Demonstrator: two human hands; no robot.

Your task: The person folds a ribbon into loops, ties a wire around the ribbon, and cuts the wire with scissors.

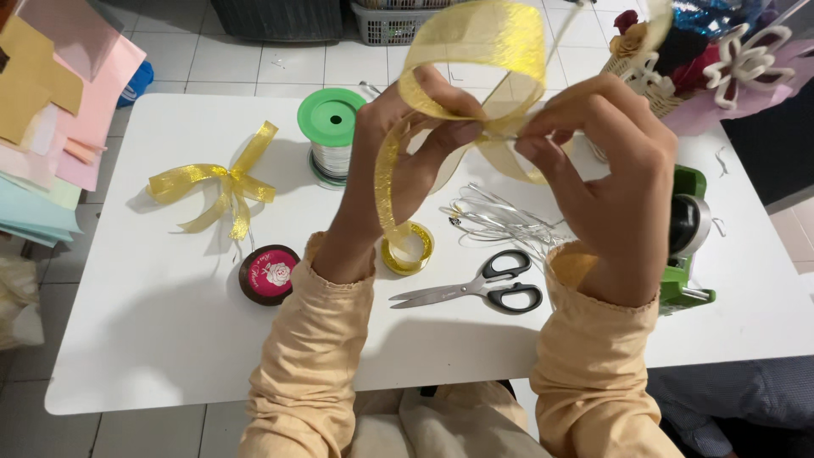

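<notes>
A sheer yellow ribbon [487, 42] is folded into loops in front of me, above the white table [144, 339]. My left hand [407, 161] pinches the loops at their middle. My right hand [606, 178] grips a thin silver wire [500, 136] at that same pinch point. A tail of the ribbon runs down to its small yellow roll [408, 249] on the table. A finished yellow bow [216, 187] lies at the left.
A green spool of silver wire [331, 127], loose wire pieces [500, 222], black-handled scissors [483, 288], a round dark tape roll [269, 274] and a green tape dispenser [688, 246] sit on the table. Coloured paper sheets [47, 127] lie left, a flower basket [678, 59] far right.
</notes>
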